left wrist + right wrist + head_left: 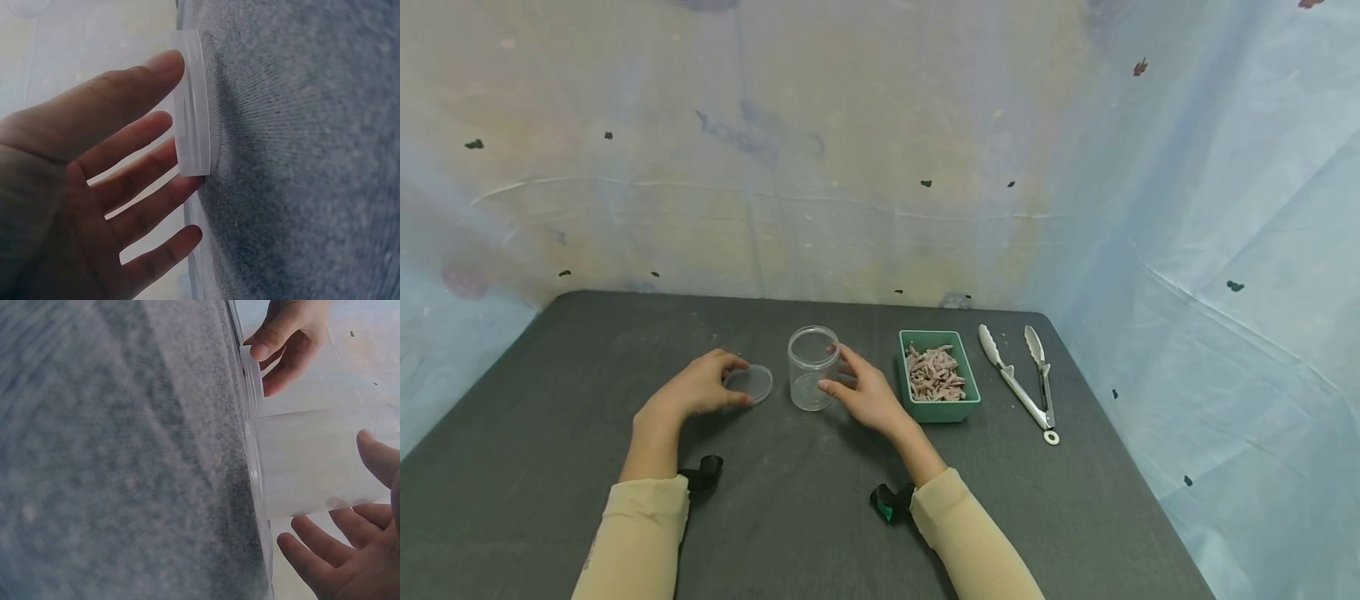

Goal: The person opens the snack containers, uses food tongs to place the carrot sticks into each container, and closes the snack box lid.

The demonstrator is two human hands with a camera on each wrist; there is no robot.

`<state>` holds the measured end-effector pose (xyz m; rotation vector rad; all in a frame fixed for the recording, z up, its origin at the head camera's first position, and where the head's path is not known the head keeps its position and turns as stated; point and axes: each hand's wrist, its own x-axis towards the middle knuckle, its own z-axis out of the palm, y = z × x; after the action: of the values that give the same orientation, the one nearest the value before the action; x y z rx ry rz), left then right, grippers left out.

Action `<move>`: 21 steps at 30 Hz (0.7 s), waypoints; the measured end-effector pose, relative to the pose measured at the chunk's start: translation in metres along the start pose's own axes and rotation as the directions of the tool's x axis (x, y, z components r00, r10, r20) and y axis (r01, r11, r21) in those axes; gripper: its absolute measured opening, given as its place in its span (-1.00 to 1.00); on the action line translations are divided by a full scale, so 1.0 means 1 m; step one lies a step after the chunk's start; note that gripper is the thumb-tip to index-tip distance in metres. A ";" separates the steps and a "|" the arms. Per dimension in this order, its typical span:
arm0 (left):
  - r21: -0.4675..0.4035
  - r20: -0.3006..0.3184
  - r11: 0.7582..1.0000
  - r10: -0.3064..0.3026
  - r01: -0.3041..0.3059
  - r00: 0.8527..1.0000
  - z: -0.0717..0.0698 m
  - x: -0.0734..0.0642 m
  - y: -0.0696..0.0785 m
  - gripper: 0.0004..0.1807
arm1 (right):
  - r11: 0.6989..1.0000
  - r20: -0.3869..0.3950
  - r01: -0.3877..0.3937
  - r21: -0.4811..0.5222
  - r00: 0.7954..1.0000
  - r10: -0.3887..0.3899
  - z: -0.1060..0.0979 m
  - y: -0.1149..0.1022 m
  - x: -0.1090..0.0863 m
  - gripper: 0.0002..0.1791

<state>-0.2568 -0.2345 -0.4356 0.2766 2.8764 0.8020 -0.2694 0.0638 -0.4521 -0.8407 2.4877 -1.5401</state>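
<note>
Dark grey table (pixel 797 517), far corners rounded, far edge near pale back sheet (pixel 865 108). Back sheet mottled yellowish and lilac, long crease running horizontally. Bluish side sheeting (pixel 1262 208) at right, creased diagonally; bluish stretch (pixel 445 358) at left too. Small dark patches (pixel 474 144) scattered over sheeting. Light soft, diffuse.

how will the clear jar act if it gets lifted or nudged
The jar looks empty, so it is probably light for its size. It stands upright and is taller than wide, so a push near the rim might tip it. Its round wall suggests it would likely roll if knocked over.
</note>
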 end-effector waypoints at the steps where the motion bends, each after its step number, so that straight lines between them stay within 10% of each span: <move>1: 0.003 0.001 1.000 -0.002 0.002 1.000 0.000 0.000 0.000 -0.25 | 1.000 -0.001 -0.003 -0.001 1.000 0.003 0.000 0.000 0.000 -0.21; 13: 0.002 -0.018 0.999 -0.036 0.036 0.999 0.001 0.001 0.007 -0.15 | 0.998 -0.010 -0.028 -0.052 1.000 0.027 -0.002 -0.005 -0.001 -0.16; 21: -0.126 -0.132 0.989 0.066 -0.083 0.989 -0.006 0.001 0.025 -0.12 | 0.998 -0.045 0.019 -0.063 0.999 -0.022 -0.007 -0.018 -0.004 -0.14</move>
<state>-0.2552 -0.2162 -0.4171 0.3304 2.9283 1.0544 -0.2613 0.0648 -0.4340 -0.8519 2.5799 -1.5110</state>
